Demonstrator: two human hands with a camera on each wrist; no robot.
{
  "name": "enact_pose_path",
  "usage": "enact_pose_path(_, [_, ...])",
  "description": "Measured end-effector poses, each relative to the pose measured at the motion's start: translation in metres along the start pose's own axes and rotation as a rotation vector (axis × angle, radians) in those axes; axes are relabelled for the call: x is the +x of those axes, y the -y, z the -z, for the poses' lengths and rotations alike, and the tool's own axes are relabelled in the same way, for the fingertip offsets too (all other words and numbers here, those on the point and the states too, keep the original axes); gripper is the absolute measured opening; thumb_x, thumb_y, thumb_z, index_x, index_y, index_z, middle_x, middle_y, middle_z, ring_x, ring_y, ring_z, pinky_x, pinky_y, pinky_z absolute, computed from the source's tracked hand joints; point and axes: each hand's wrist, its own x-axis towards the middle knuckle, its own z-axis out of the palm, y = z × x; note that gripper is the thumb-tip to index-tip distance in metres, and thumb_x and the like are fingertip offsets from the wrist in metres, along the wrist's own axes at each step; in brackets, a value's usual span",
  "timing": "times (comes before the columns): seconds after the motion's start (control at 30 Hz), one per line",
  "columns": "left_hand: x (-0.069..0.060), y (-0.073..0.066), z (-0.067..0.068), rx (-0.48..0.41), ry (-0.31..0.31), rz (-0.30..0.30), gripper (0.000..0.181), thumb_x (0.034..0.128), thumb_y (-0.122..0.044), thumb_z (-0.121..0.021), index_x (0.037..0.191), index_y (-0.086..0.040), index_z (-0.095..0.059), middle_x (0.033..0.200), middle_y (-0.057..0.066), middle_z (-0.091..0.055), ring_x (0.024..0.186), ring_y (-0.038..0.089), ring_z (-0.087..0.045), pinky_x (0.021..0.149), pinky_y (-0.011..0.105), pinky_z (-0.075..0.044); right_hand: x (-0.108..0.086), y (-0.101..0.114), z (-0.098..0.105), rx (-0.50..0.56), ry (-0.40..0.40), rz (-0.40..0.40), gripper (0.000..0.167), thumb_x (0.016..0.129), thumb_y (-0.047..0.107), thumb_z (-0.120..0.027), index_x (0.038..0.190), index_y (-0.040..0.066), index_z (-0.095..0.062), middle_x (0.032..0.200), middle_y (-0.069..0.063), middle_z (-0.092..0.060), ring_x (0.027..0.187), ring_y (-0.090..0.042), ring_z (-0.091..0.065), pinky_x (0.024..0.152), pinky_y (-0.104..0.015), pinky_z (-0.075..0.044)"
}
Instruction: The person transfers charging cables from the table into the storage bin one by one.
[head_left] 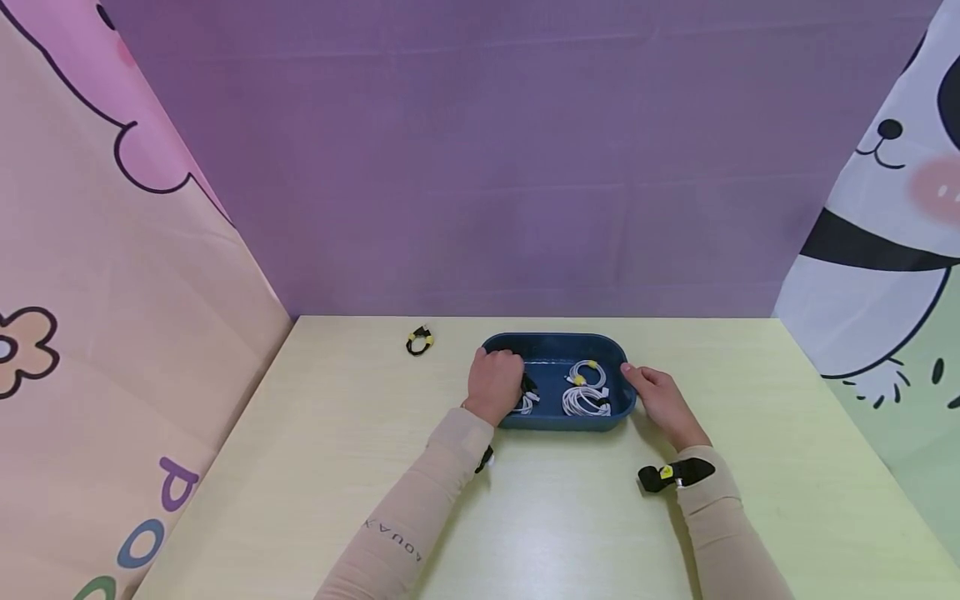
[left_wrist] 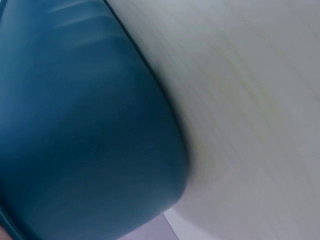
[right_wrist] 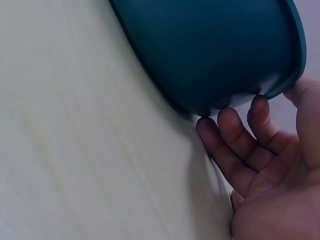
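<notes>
A dark blue tray stands on the table with several coiled cables inside. My left hand reaches over its left end with bent fingers. Those fingertips are hidden, so whether they grip the rim or a cable cannot be seen. Right beside them lies a white cable with a black part. Two coiled white cables, one with yellow ties and one with a black tie, lie at the tray's right. My right hand holds the right end, thumb at the rim and fingertips against the outer wall.
A small coiled black cable with yellow bits lies on the table to the left of the tray. A purple cloth hangs behind the table's back edge. Printed cloths hang at the left and right.
</notes>
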Motion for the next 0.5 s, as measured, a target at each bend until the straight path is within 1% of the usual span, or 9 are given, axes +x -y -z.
enact_pose_path(0.17, [-0.0003,-0.0001,0.0008,-0.023,-0.019,0.005,0.006,0.0927,-0.020,-0.075,0.092,-0.016,-0.080,0.085,0.001,-0.076,0.078,0.019,-0.068,0.085,0.038,-0.049,-0.0006,-0.0003,-0.0002,0.001,-0.013,0.012,0.064,0.102,0.062,-0.046,0.104,0.000,-0.061,0.095,-0.005,-0.051,0.099,-0.023,-0.044,0.081,-0.036,-0.033])
enact_pose_path(0.3, [-0.0012,0.0004,0.0005,-0.042,-0.049,0.005,0.007,0.0926,-0.019,-0.075,0.095,-0.016,-0.081,0.085,0.001,-0.076,0.078,0.019,-0.068,0.083,0.038,-0.050,-0.0004,-0.0003,0.0003,0.006,-0.014,0.012,0.065,0.102,0.063,-0.046,0.104,-0.001,-0.060,0.092,-0.004,-0.049,0.098,-0.023,-0.044,0.080,-0.036,-0.032])
enact_pose_path(0.43, [-0.0022,0.0014,-0.0008,-0.049,-0.098,0.001,0.010,0.0947,-0.021,-0.072,0.097,-0.016,-0.080,0.085,0.001,-0.076,0.079,0.020,-0.069,0.082,0.039,-0.052,-0.0003,-0.0012,0.0008,0.004,-0.007,0.005,0.067,0.102,0.065,-0.045,0.106,-0.001,-0.061,0.092,-0.005,-0.047,0.099,-0.024,-0.043,0.080,-0.037,-0.032])
enact_pose_path(0.5, [-0.0027,0.0021,-0.0011,-0.058,-0.141,0.000,0.011,0.0955,-0.021,-0.071,0.095,-0.016,-0.080,0.083,0.001,-0.074,0.077,0.020,-0.069,0.080,0.040,-0.054,-0.0002,-0.0014,0.0008,0.004,-0.005,0.001,0.067,0.102,0.064,-0.045,0.107,-0.001,-0.061,0.093,-0.005,-0.048,0.100,-0.024,-0.043,0.081,-0.037,-0.032])
